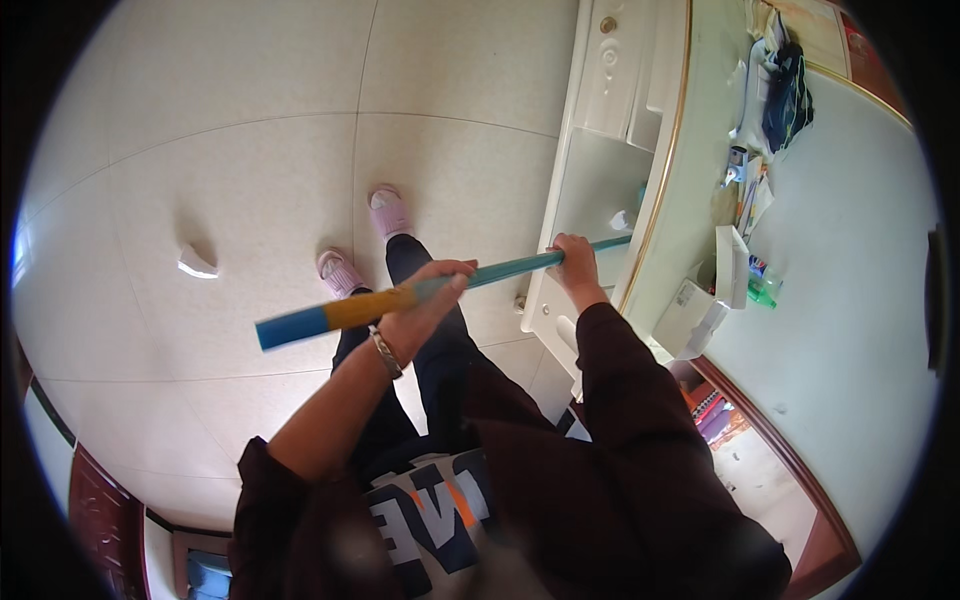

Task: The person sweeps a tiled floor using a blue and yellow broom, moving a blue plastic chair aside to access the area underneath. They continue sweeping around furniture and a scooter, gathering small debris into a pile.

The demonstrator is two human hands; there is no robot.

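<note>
A long teal pole (515,268), like a broom or mop handle, lies slantwise in front of my body. Its near end, at left, has an orange band and a blue tip. My left hand (425,310) wraps around it by the orange band, a bracelet on the wrist. Farther along, my right hand (575,265) is closed round the pole beside the white cabinet (560,200). Past that hand the pole's far end runs into the cabinet's open compartment and out of sight. A small white crumpled piece (620,220) sits in that compartment, close to the pole.
Another white piece (197,262) lies on the tiled floor (250,180) at left. My feet wear pink slippers (388,212). On the cabinet top stand a white box (690,318), a green bottle (763,294) and a dark bag (788,100). A brown door (105,515) is at lower left.
</note>
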